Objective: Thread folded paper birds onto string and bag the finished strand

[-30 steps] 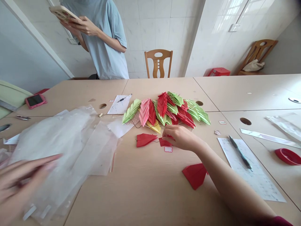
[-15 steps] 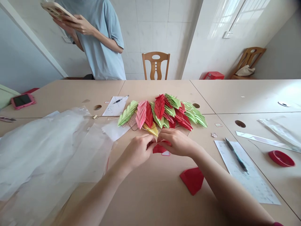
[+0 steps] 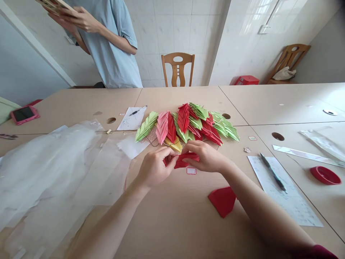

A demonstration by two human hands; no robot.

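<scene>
Between my two hands is a piece of folded red paper point(image 3: 181, 163), held a little above the table. My left hand point(image 3: 157, 163) pinches its left end between thumb and fingers. On the other side, my right hand point(image 3: 206, 156) grips the right end, its fingers covering part of the paper. Just beyond my hands lies a pile of pleated paper pieces point(image 3: 183, 118) in red, green, pink and yellow. Another folded red paper piece point(image 3: 222, 201) rests on the table near my right forearm.
Translucent plastic sheets point(image 3: 54, 169) spread over the left side. A written paper point(image 3: 291, 205) with a pen point(image 3: 272, 172) lies at right, near a red ring-shaped object point(image 3: 325, 175). Across the table, a person point(image 3: 115, 46) holds a phone. A pink-cased phone point(image 3: 24, 114) lies far left.
My hands have turned the red paper so more of its folded strip shows between them. The view has shifted slightly, and the other person's phone sits higher in it.
</scene>
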